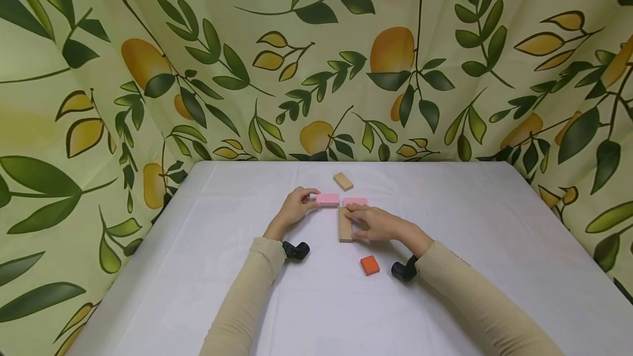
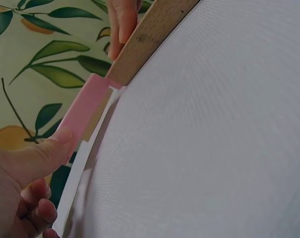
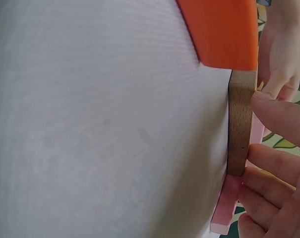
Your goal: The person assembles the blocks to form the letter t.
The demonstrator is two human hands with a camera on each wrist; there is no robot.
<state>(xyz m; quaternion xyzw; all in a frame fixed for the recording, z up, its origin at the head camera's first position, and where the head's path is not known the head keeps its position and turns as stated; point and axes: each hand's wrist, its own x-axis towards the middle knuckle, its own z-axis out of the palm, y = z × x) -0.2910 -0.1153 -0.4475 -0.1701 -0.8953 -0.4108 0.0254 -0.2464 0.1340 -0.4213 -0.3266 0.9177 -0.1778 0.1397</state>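
Observation:
My left hand (image 1: pixel 295 206) pinches the left end of a pink block (image 1: pixel 327 200) between thumb and fingers. In the left wrist view this pink block (image 2: pixel 85 109) reaches close to the wooden block, its thumb-side end under my left thumb. A second pink block (image 1: pixel 355 201) lies just to its right, partly behind my right hand (image 1: pixel 378 223). That hand's fingertips touch the long edge of a plain wooden block (image 1: pixel 345 225), which points toward me below the pink pair. The right wrist view shows thumb and fingers spread along this wooden block (image 3: pixel 240 129).
Beyond the pink blocks lies another plain wooden block (image 1: pixel 343 181), set at an angle. An orange square block (image 1: pixel 370 265) sits nearer me, below the right hand. A white cloth covers the table (image 1: pixel 198 268); a leaf-and-fruit patterned curtain (image 1: pixel 316 70) surrounds its far and side edges.

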